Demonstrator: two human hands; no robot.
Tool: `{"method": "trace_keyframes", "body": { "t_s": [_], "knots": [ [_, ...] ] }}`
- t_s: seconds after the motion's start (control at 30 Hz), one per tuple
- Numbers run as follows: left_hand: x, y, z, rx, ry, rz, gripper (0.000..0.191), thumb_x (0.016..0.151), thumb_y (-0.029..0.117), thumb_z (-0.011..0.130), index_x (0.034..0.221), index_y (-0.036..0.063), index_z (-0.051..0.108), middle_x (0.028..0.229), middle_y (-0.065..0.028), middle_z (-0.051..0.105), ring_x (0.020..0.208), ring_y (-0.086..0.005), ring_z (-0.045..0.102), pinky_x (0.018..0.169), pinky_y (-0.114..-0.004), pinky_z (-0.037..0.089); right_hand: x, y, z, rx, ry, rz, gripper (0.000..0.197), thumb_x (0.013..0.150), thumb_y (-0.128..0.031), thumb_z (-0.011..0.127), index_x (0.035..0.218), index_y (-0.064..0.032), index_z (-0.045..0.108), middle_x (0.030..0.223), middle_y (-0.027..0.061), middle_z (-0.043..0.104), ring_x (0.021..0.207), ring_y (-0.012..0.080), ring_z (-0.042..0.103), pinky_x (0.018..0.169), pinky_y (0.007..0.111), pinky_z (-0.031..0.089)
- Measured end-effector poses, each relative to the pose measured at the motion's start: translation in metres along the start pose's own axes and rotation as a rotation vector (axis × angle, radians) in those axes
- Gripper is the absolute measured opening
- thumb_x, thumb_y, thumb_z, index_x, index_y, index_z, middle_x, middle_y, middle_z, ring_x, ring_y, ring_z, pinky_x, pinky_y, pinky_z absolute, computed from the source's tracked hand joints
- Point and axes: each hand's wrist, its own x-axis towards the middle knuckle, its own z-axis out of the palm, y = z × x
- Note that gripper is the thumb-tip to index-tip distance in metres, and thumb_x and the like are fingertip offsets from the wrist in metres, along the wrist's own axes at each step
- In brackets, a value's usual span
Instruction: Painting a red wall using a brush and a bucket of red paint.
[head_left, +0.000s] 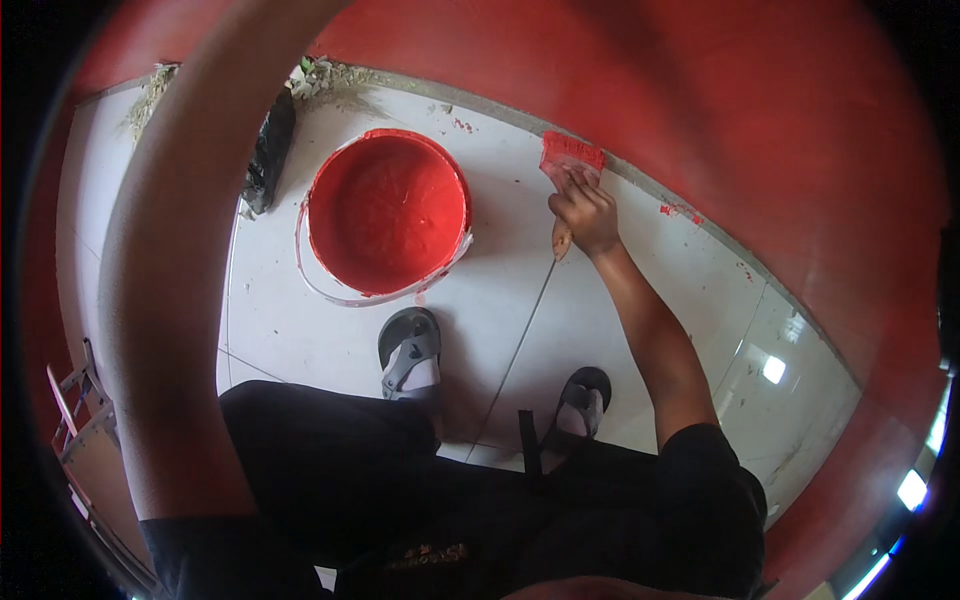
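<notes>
My right hand (589, 214) grips a wide paintbrush (571, 161) by its wooden handle. Its red-coated bristles point away from me, at the base of a red-painted wall (750, 127). To the left of the brush, on the floor, stands a bucket (328, 202), red inside and smeared along the rim. Red paint (409, 206) shows within it, and its wire-like handle hangs down on the near side. My left forearm (176, 262) stretches up past the top edge of the view, so the left hand is out of sight.
White floor tiles (487, 330) meet the wall along a grey strip, with red spots (679, 214) near it. Scraped debris (322, 79) and a black plastic bag (271, 150) lie beyond the bucket. My sandalled feet (412, 356) are close to it. A folding chair (94, 442) is at far left.
</notes>
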Motion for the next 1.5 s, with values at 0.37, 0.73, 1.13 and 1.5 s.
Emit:
{"method": "trace_keyframes", "body": {
  "t_s": [0.37,0.73,1.13,1.5],
  "knots": [
    [0.019,0.021,-0.039,-0.037,-0.038,-0.022,0.149,0.066,0.017,0.095,0.162,0.0187,-0.019,0.154,-0.0429,-0.033,0.14,-0.0736,-0.012,0.11,-0.078,0.023,0.082,0.018,-0.168,-0.158,0.334,-0.162,0.009,0.076,-0.01,0.07,0.073,-0.0123,0.062,0.109,0.0117,0.074,0.1,0.033,0.073,0.091,0.046,0.059],
    [0.032,0.003,-0.023,0.08,0.081,-0.034,0.143,0.068,0.014,0.093,0.163,0.0118,-0.013,0.154,-0.0445,-0.03,0.14,-0.0735,-0.013,0.111,-0.078,0.021,0.107,0.019,-0.175,-0.591,0.368,-0.19,0.008,0.081,-0.026,0.071,0.076,-0.0202,0.068,0.126,0.0068,0.071,0.114,0.0287,0.069,0.104,0.048,0.053],
    [0.023,-0.003,-0.019,0.092,-0.011,-0.007,0.12,0.079,0.021,0.084,0.164,0.0067,0.0,0.157,-0.0457,-0.02,0.141,-0.0736,-0.007,0.108,-0.082,0.021,0.033,-0.002,-0.056,-0.03,-0.176,-0.003,0.004,0.075,-0.018,0.068,0.077,-0.015,0.067,0.105,0.0054,0.069,0.104,0.0254,0.069,0.09,0.043,0.054],
    [0.027,-0.004,-0.03,-0.033,0.06,0.077,0.137,0.069,0.028,0.094,0.164,0.0144,-0.004,0.151,-0.051,-0.023,0.135,-0.0796,-0.008,0.103,-0.083,0.028,0.137,0.009,-0.365,-0.294,0.514,-0.238,0.022,0.072,-0.032,0.066,0.073,-0.0116,0.057,0.105,0.0137,0.074,0.09,0.0321,0.073,0.066,0.039,0.059]
  ]
}}
